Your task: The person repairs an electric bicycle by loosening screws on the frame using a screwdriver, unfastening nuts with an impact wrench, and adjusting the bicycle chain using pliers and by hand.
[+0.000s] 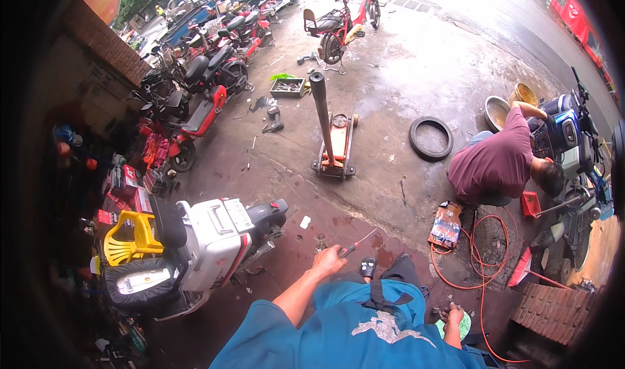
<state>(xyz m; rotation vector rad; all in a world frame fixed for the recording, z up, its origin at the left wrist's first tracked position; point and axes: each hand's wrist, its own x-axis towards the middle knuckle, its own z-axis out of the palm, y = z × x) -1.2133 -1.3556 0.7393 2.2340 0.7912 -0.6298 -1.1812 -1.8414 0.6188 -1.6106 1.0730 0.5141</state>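
Observation:
My left hand [328, 262] is closed around the red and black handle of a screwdriver [349, 250]. Its thin shaft points up and to the right over the dark red floor. At my right side, low in the view, my right hand [454, 315] has curled fingers. A small dark shape shows at those fingertips, too unclear to name, and a round light-green thing [463, 325] lies behind the hand. A white electric scooter [217, 242] with an opened seat stands left of me. Ahead is an orange floor jack [339, 142] with its long handle raised.
To the right, a person in a maroon shirt [493, 159] bends at a blue scooter [569, 129]. An orange air hose [481, 276] loops on the floor. Farther out are a tyre [430, 138], a cordless drill [275, 119], a tool tray [288, 88] and a red electric bike [337, 27].

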